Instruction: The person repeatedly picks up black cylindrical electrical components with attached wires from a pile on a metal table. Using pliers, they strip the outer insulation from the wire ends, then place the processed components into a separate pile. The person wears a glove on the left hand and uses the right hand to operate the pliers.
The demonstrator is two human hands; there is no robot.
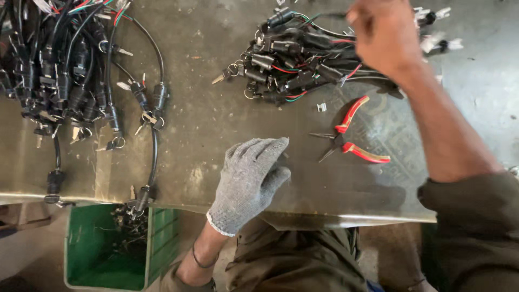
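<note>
Our left hand (250,181), in a grey knit glove, lies flat and palm down on the worn metal tabletop (216,108), its fingers loosely spread and holding nothing. Just below its wrist, past the near edge of the table, we see a green plastic bin (92,254) with a few dark scraps in its bottom, set to the left of our knees. To the right of the gloved hand, near but not touching it, a pair of needle-nose pliers (348,138) with red handles lies on the table, its jaws parted and its tips pointing back toward the glove. Well to the left of that hand a long black cable (155,130) runs down the table and hangs over the near edge above the bin, and beyond it a heap of black wired key switches (59,70) fills the far left corner. Farther out, up and to the right of the glove, our bare right hand (385,35) reaches into a second pile of key switches (292,59), black bodies with red, green and black wires and small keys on rings. This hand is blurred and seen from the back, its fingers curled down among the wires, and we cannot tell whether it has actually closed on one of them.
</note>
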